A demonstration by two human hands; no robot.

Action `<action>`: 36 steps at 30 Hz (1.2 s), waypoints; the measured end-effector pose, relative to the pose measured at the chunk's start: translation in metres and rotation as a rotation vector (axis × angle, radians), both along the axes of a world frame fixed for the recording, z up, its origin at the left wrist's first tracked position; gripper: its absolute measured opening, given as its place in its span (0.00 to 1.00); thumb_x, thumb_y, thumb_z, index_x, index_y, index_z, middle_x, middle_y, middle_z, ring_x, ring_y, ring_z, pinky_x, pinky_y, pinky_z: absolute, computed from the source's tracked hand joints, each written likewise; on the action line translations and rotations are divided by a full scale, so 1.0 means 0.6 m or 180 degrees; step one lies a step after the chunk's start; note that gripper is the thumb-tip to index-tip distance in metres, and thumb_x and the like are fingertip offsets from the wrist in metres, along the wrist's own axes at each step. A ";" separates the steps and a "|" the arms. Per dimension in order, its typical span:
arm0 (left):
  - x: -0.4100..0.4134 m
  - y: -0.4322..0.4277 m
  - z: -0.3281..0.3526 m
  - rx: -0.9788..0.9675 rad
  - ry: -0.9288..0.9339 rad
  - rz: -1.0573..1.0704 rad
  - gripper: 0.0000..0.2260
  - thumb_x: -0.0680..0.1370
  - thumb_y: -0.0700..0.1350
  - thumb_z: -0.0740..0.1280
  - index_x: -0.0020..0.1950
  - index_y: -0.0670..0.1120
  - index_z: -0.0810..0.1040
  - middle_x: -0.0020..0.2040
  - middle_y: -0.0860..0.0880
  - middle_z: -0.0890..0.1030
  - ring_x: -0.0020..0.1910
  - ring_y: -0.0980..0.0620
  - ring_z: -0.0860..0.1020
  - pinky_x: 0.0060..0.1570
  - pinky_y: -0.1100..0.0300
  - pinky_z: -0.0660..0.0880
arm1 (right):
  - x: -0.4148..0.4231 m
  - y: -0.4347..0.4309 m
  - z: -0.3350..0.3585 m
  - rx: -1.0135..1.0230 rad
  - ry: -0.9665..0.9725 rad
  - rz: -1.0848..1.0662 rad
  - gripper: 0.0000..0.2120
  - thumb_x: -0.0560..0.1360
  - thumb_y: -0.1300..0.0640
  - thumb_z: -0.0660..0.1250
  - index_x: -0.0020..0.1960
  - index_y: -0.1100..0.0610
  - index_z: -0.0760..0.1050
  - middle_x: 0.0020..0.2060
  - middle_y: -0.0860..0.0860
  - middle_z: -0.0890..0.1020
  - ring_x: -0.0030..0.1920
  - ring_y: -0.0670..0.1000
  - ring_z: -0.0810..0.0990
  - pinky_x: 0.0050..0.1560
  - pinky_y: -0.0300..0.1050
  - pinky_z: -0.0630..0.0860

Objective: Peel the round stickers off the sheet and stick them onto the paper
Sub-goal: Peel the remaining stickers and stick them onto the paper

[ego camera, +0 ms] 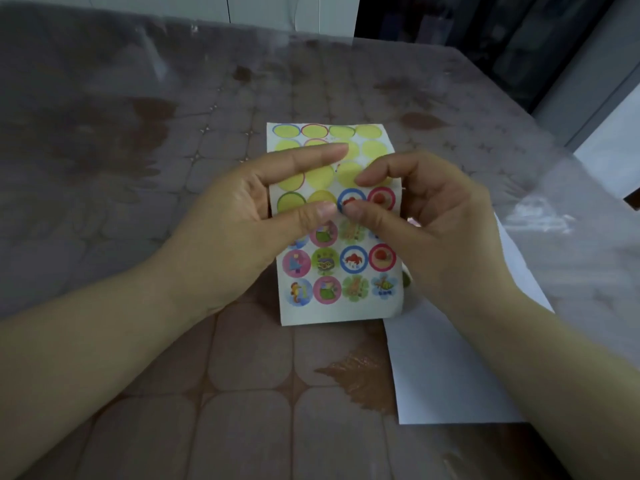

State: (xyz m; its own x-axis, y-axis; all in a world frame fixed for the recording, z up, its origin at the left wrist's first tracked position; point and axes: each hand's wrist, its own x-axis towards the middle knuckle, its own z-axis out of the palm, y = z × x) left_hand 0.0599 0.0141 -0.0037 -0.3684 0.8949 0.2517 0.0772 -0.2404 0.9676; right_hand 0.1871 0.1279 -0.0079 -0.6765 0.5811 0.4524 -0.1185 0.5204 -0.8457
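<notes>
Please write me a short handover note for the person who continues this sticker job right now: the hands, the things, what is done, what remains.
Left hand holds the sticker sheet, thumb and forefinger on its front.
Right hand: thumb tip at the edge of the blue-ringed sticker; I cannot tell if it is lifted yet.
White paper lies on the table under the right forearm.
Done: the top three rows and half of the fourth are bare.
Left: that sticker, its red-ringed neighbour and three rows below.

A glossy paper sticker sheet (337, 308) lies on shiny clear plastic (242, 393) over patterned cloth, matt white paper (450, 375) at four o'clock.
</notes>
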 end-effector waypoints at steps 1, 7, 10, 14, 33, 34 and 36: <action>0.000 -0.001 0.000 0.0019 -0.0006 -0.0023 0.18 0.71 0.38 0.67 0.58 0.51 0.76 0.56 0.55 0.82 0.54 0.57 0.80 0.49 0.66 0.77 | 0.000 -0.002 0.001 0.0059 0.0016 -0.0067 0.09 0.68 0.56 0.73 0.42 0.43 0.77 0.40 0.50 0.82 0.38 0.63 0.78 0.38 0.60 0.77; -0.003 0.000 -0.001 0.0089 0.0297 0.0045 0.22 0.73 0.34 0.66 0.64 0.52 0.72 0.60 0.57 0.79 0.59 0.59 0.77 0.55 0.66 0.75 | 0.000 -0.001 0.002 0.0624 -0.0142 -0.0564 0.13 0.65 0.51 0.75 0.47 0.41 0.77 0.44 0.46 0.68 0.45 0.36 0.70 0.48 0.26 0.68; -0.005 -0.001 -0.004 0.0056 0.0705 0.0090 0.27 0.74 0.33 0.66 0.69 0.54 0.67 0.61 0.55 0.78 0.60 0.56 0.77 0.58 0.60 0.75 | -0.002 0.000 -0.001 0.0544 -0.0209 -0.0588 0.12 0.64 0.51 0.76 0.44 0.39 0.78 0.47 0.45 0.69 0.51 0.37 0.70 0.52 0.27 0.68; -0.012 -0.001 -0.013 -0.0021 0.1033 0.0186 0.31 0.72 0.37 0.66 0.71 0.59 0.63 0.64 0.50 0.75 0.63 0.46 0.74 0.63 0.44 0.70 | -0.002 0.000 -0.001 0.0467 -0.0285 -0.0583 0.11 0.65 0.52 0.76 0.42 0.38 0.78 0.48 0.42 0.70 0.52 0.38 0.72 0.51 0.27 0.69; -0.014 -0.003 -0.013 -0.0150 0.1044 0.0074 0.34 0.73 0.36 0.66 0.72 0.62 0.60 0.68 0.49 0.73 0.69 0.46 0.69 0.67 0.42 0.66 | 0.000 -0.005 0.007 0.0385 -0.0503 -0.0688 0.09 0.62 0.48 0.76 0.39 0.37 0.78 0.50 0.39 0.70 0.55 0.40 0.72 0.49 0.29 0.71; -0.014 -0.003 -0.012 -0.0146 0.1030 0.0072 0.34 0.73 0.36 0.66 0.72 0.61 0.61 0.69 0.50 0.72 0.69 0.48 0.69 0.67 0.44 0.67 | -0.001 -0.005 0.006 0.0436 -0.0443 -0.0707 0.10 0.62 0.49 0.76 0.39 0.37 0.78 0.49 0.39 0.70 0.55 0.41 0.72 0.51 0.32 0.72; -0.010 -0.002 -0.010 -0.0088 0.0907 0.0107 0.32 0.73 0.36 0.67 0.72 0.58 0.62 0.69 0.53 0.71 0.66 0.54 0.72 0.64 0.53 0.72 | -0.001 -0.005 0.002 0.0588 -0.0326 -0.0750 0.12 0.63 0.49 0.77 0.39 0.36 0.77 0.48 0.39 0.70 0.54 0.42 0.72 0.55 0.40 0.73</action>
